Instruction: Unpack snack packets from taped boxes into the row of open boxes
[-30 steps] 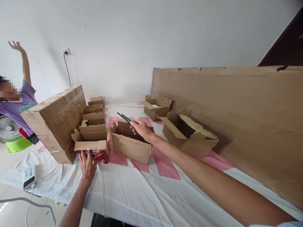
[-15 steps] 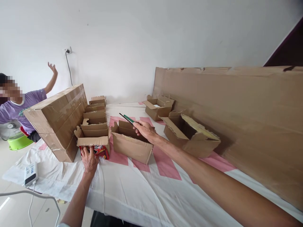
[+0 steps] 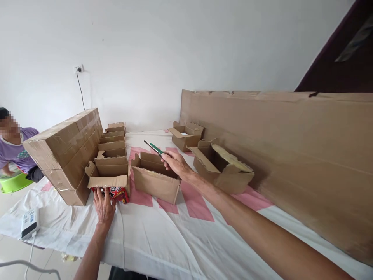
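The L hand (image 3: 104, 207) is laid flat, fingers spread and gripping nothing, on the cloth at the front of a small box (image 3: 109, 175), fingertips touching the red packet (image 3: 116, 193) that shows under the box's drooping front flap. The R hand (image 3: 175, 163) is closed round a green cutter (image 3: 154, 147), pinched near its back end w/ the tip pointing up and away, above the rear edge of the open box (image 3: 154, 179) just beside the first.

As a judgement: the step in hand looks like work on the small box w/ the cutter, the L hand serving as brace. It's best done w/ the box pinned hard against the counter (image 3: 163, 241) so it can't slide on the loose cloth. The L fingers should be kept low and out of the blade's line, since they lie right at the flap. The cutter should be brought across over the open box w/o snagging its raised flaps. A shallow cut is advised, as the packet sits right behind the cardboard and could be slit.

Taped cartons (image 3: 65, 151) stand touching the small box on its far-left side, so no room is left there. A person in purple (image 3: 14, 149) sits well apart, beyond the counter's left end.
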`<state>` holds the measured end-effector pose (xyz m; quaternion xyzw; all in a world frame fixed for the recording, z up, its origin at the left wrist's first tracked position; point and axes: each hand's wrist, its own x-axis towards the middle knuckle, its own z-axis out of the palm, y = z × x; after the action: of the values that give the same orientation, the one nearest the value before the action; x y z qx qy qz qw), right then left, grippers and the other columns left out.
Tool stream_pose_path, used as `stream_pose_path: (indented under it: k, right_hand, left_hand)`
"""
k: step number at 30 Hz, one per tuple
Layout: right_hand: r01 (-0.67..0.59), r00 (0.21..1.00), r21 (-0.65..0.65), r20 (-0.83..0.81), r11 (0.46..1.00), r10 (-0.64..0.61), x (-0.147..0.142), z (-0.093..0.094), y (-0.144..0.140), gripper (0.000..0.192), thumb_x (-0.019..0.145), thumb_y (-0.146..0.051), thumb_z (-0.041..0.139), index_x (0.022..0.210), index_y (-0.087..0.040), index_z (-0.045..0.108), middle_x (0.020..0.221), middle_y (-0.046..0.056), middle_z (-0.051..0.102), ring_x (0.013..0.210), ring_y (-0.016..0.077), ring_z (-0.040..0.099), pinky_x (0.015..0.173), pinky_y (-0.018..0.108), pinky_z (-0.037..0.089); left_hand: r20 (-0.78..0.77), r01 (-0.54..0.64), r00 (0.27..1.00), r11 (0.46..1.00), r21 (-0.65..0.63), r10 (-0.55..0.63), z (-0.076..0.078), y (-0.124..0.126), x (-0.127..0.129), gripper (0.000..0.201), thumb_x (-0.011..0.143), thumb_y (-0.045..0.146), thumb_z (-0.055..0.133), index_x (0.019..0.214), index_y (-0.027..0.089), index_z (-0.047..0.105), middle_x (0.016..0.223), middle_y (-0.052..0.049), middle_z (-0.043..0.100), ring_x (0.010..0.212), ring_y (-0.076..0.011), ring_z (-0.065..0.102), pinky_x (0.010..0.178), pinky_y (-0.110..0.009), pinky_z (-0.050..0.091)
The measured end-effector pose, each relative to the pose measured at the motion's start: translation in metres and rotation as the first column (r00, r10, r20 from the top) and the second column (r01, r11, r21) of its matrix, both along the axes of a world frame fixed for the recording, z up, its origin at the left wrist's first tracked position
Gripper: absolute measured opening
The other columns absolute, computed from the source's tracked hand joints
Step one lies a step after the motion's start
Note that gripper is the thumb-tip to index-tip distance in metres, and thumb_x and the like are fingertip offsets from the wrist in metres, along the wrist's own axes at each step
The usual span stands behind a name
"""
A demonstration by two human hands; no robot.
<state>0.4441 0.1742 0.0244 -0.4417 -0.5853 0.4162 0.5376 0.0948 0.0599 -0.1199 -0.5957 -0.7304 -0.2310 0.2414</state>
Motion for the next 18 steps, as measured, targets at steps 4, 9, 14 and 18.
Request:
stream_pose_path:
  k: [4, 9, 14, 18]
  right_hand:
    - [-0.007, 1.000, 0.050, -0.001, 0.999, 0.007, 0.004, 0.006, -0.007, 0.031, 0.091, -0.051, 0.068, 0.090, -0.020, 0.065, 0.077, 0.000, 0.063, 0.059, 0.0105, 0.056, 0.048, 0.020, 0.047]
    - [0.007, 1.000, 0.087, -0.002, 0.996, -0.007, 0.010, 0.014, -0.021, 0.034, 0.091, -0.053, 0.067, 0.096, -0.019, 0.066, 0.081, 0.000, 0.065, 0.059, 0.0103, 0.056, 0.050, 0.022, 0.048]
    - [0.080, 0.995, 0.164, 0.040, 0.983, -0.087, 0.019, 0.019, -0.045, 0.035, 0.094, -0.051, 0.058, 0.108, -0.020, 0.067, 0.078, -0.002, 0.062, 0.060, 0.0127, 0.055, 0.056, 0.025, 0.049]
    - [0.216, 0.962, 0.308, 0.094, 0.927, -0.255, 0.032, 0.020, -0.074, 0.035, 0.096, -0.047, 0.053, 0.114, -0.022, 0.069, 0.090, 0.002, 0.069, 0.083, 0.0192, 0.063, 0.076, 0.030, 0.054]
  left_hand:
    - [-0.013, 0.022, 1.000, 0.999, 0.044, -0.021, -0.003, -0.008, -0.007, 0.051, 0.091, 0.035, 0.074, 0.136, 0.012, 0.065, 0.150, -0.028, 0.051, 0.141, -0.0463, 0.045, 0.104, -0.055, 0.051]
    - [0.024, 0.056, 0.998, 0.995, 0.084, -0.058, -0.003, -0.013, -0.009, 0.048, 0.093, 0.040, 0.070, 0.134, 0.015, 0.066, 0.149, -0.026, 0.051, 0.141, -0.0446, 0.046, 0.105, -0.056, 0.050]
    - [0.034, 0.085, 0.995, 0.992, 0.091, -0.089, 0.002, -0.014, -0.009, 0.050, 0.095, 0.044, 0.065, 0.136, 0.015, 0.065, 0.151, -0.027, 0.048, 0.144, -0.0462, 0.043, 0.107, -0.059, 0.049]
    - [0.052, 0.109, 0.992, 0.987, 0.117, -0.116, 0.007, -0.012, -0.011, 0.048, 0.095, 0.049, 0.065, 0.131, 0.017, 0.068, 0.148, -0.025, 0.050, 0.146, -0.0452, 0.042, 0.107, -0.058, 0.049]
